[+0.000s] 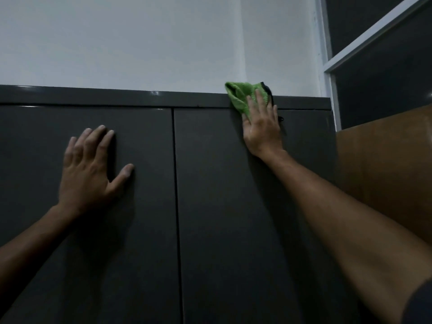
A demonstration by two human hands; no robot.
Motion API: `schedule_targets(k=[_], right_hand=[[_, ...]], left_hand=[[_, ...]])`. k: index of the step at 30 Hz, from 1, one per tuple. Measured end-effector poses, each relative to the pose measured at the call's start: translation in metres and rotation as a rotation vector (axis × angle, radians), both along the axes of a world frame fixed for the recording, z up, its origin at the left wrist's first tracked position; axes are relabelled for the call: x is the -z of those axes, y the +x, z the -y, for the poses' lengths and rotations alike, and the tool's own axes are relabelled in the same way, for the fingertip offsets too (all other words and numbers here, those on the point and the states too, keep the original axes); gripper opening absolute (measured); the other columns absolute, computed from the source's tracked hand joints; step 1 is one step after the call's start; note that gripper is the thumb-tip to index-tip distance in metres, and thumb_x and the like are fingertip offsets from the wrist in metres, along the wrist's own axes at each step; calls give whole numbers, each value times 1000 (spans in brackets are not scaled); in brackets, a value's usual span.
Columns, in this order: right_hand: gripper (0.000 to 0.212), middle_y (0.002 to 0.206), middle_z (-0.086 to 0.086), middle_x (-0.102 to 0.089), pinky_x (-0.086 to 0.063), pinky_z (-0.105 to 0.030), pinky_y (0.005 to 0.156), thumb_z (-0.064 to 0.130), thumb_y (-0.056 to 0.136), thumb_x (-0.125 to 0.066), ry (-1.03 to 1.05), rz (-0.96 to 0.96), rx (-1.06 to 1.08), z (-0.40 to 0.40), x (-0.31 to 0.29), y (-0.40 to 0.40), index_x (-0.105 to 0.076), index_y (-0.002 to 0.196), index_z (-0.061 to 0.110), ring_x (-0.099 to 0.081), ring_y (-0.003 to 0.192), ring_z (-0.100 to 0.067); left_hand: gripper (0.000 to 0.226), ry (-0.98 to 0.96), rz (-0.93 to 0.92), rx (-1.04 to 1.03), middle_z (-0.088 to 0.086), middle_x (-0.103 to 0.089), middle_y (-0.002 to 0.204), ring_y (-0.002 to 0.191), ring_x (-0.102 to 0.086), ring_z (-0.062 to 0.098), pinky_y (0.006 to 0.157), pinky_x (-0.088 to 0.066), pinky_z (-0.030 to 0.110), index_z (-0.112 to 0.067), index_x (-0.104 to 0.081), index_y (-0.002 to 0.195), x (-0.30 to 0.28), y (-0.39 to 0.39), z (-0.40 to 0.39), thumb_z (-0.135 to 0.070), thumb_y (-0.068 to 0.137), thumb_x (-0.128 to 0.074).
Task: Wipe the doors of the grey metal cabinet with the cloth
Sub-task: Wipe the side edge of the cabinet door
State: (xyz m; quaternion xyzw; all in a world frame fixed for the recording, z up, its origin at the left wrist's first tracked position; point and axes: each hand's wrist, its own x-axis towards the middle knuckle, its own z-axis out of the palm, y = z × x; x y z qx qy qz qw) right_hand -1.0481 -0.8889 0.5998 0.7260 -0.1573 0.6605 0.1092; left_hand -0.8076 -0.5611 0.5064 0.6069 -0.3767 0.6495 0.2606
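The grey metal cabinet fills the lower view, with a left door [145, 218] and a right door [222, 206] split by a vertical seam. My right hand [261, 127] presses a green cloth [240, 97] flat against the top edge of the right door, fingers straight. The cloth bunches up over the cabinet's top rail [93, 95]. My left hand [91, 169] rests flat on the left door with fingers spread, holding nothing.
A pale wall [140, 43] rises above the cabinet. A brown cardboard box [385, 171] stands against the cabinet's right side. A white-framed dark window [378, 66] is at the upper right.
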Motion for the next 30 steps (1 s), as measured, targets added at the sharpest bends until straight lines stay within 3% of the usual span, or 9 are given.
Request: schedule_targets(k=[4,8,15,19,24,27,30], right_hand=[[59,169,-10,-16,-9,-54,126,33,102,-37,98,66,2,36,15,-31,-33,158,14,-20,153,-40],[59,169,-10,-14,-11,-54,126,32,103,-39,212,133,20,68,25,-54,-30,159,16,-20,152,-41],[59,167,-13,-19,-25,-57,120,41,103,-28,528,349,29,93,28,-84,-37,152,10,-20,152,-38],[57,168,-13,-15,-22,-60,121,43,106,-28,595,364,55,84,98,-80,-32,155,14,-16,154,-36],[51,168,-18,-14,-14,-59,124,31,107,-39,639,334,60,59,193,-59,-37,152,6,-15,153,-41],[49,168,-17,-12,-8,-59,124,32,107,-40,635,336,29,56,167,-54,-41,149,9,-10,154,-41],[52,164,-20,-25,-16,-63,121,37,103,-39,542,356,-23,29,104,-29,-51,144,6,-25,148,-46]], left_hand=[[87,-15,13,-7,19,-32,164,156,-15,21,131,-10,52,-6,-37,158,1,-1,0,-62,91,-45],[88,7,-7,-35,18,-30,166,157,-21,38,131,-9,53,-7,-33,159,1,1,0,-63,93,-43],[87,12,-10,-61,18,-29,167,158,-21,38,131,-10,54,-7,-31,160,-2,5,0,-63,94,-42],[88,18,-18,-61,19,-28,167,159,-18,35,131,-9,54,-7,-30,161,0,3,1,-64,94,-42],[89,21,-32,-57,18,-28,167,160,-14,29,131,-7,53,-7,-30,161,-2,2,2,-64,93,-41],[89,18,-29,-63,19,-28,166,160,-16,33,131,-7,53,-7,-29,161,-1,3,3,-64,93,-41],[89,22,-31,-69,18,-27,167,159,-11,27,131,-5,51,-8,-28,162,1,3,3,-64,94,-42]])
